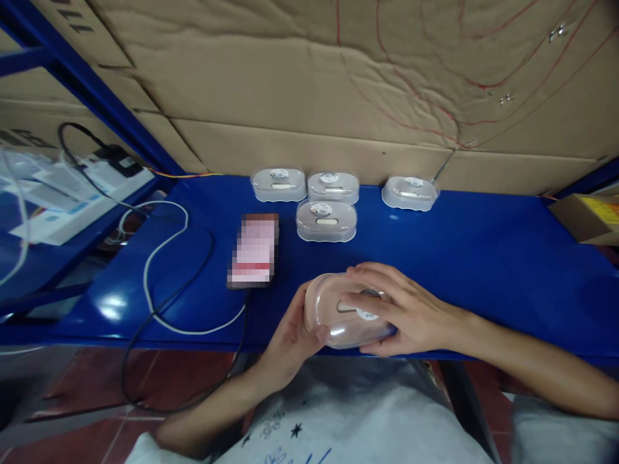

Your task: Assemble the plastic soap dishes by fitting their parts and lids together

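Between my two hands is a clear plastic container (333,303) with rounded ends, a pale oblong tab on its lid and a round sticker. It is at the front edge of the blue table. My left hand (302,325) grips its left end, thumb on the near side. My right hand (403,312) wraps its right end, with a finger lying across the lid by the tab and partly over the sticker. Whatever is inside the container I cannot make out.
Similar containers stand farther back: one (327,222) in front of two (279,185), another (411,193) to the right. A phone (254,251) lies left, with cables (147,277) looping off the edge. Power strips (72,200) are far left; a cardboard box (587,219) sits right.
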The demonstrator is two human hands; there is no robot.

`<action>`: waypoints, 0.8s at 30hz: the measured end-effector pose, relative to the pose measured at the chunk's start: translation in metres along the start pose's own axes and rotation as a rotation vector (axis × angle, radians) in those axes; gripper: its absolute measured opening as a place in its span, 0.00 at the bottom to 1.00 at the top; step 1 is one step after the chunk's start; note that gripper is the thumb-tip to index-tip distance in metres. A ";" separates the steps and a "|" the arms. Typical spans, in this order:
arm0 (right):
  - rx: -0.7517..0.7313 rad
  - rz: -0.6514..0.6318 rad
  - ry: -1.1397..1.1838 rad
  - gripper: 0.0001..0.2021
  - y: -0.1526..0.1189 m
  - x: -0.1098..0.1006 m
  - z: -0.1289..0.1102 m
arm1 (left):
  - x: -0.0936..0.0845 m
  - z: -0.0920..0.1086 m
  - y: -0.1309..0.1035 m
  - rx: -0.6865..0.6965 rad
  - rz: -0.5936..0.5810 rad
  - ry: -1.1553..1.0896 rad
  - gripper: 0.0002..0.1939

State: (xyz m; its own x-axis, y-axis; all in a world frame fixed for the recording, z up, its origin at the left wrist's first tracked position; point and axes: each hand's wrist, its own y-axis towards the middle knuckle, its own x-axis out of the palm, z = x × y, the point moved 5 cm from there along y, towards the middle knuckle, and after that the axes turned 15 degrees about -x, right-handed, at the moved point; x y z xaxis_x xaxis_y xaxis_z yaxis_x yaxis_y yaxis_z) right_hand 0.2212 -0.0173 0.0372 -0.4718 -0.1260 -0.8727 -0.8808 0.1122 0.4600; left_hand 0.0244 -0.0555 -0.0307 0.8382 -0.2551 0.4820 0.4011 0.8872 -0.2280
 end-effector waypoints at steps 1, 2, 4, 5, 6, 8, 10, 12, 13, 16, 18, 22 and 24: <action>0.007 -0.014 0.009 0.40 -0.001 0.002 0.001 | 0.001 0.001 0.000 -0.004 0.014 -0.015 0.32; 0.013 -0.028 0.017 0.41 -0.001 0.004 0.001 | 0.002 0.002 0.000 -0.011 0.032 -0.032 0.32; 0.025 -0.040 0.027 0.45 -0.003 0.006 0.002 | 0.004 0.005 0.000 -0.025 0.069 -0.067 0.32; 0.032 -0.035 0.031 0.45 -0.003 0.006 0.002 | 0.005 0.007 0.001 -0.029 0.086 -0.086 0.31; 0.039 -0.027 0.034 0.46 -0.004 0.006 0.002 | 0.006 0.008 0.001 -0.029 0.099 -0.104 0.31; 0.052 -0.014 0.036 0.45 -0.004 0.004 0.002 | 0.007 0.010 0.001 -0.035 0.110 -0.137 0.28; 0.067 -0.016 0.035 0.44 -0.004 0.003 0.002 | 0.008 0.010 0.002 -0.063 0.101 -0.164 0.26; 0.078 -0.019 0.036 0.43 -0.003 0.002 0.001 | 0.008 0.009 0.002 -0.084 0.087 -0.182 0.26; 0.080 -0.017 0.037 0.42 -0.003 0.001 0.001 | 0.008 0.009 0.002 -0.086 0.083 -0.189 0.26; 0.073 0.003 0.046 0.42 -0.003 0.001 0.002 | 0.008 0.009 0.003 -0.077 0.075 -0.199 0.28; 0.067 0.015 0.064 0.43 -0.003 0.002 0.003 | 0.007 0.008 0.003 -0.073 0.069 -0.200 0.28; 0.087 0.023 0.124 0.47 -0.005 0.004 0.008 | 0.006 0.008 0.004 -0.073 0.056 -0.201 0.27; 0.097 0.028 0.163 0.50 -0.006 0.005 0.010 | 0.006 0.008 0.004 -0.075 0.052 -0.208 0.26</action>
State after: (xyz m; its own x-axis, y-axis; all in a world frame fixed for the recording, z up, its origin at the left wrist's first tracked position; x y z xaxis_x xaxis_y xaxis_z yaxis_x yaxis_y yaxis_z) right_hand 0.2244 -0.0089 0.0289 -0.5033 -0.2788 -0.8179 -0.8629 0.2114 0.4590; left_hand 0.0283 -0.0504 -0.0219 0.7674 -0.1177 0.6302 0.3919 0.8641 -0.3159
